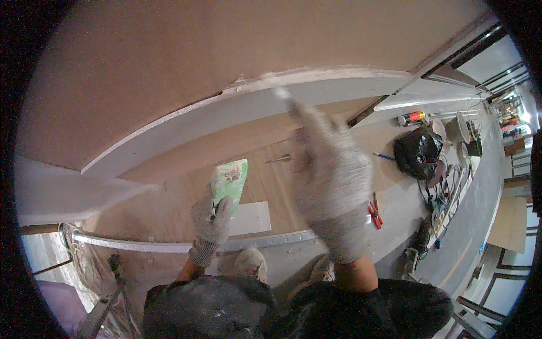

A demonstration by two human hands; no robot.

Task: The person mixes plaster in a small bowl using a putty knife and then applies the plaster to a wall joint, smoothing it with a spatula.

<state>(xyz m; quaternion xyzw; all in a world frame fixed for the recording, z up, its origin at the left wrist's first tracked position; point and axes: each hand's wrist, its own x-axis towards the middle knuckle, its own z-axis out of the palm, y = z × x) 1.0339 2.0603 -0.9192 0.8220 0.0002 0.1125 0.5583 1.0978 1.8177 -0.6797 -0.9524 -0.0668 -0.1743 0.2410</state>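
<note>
My left hand (212, 221), in a knitted work glove, grips a flat green-and-white piece (237, 183) with whitish paste on its upper face. Reaching forward, my gloved right hand (333, 175) is smeared by motion. Its fingers are closed round a slim tool (282, 94), whose whitened end lies at the seam; the blur hides its exact kind. White filler (322, 74) runs along that seam, between the brown board (254, 34) and the pale curved strip (186, 123) below it. Toward the left the seam shows a dark gap.
On the brown panel lie a pointed tool (278, 159) and a white offcut (257, 219). Rightward are red-handled pliers (375, 217), a blue pencil (385, 156), a black plastic bag (415, 151), a canister (411, 117) and a bucket (457, 130). A perforated metal strip (141, 244) crosses near my feet.
</note>
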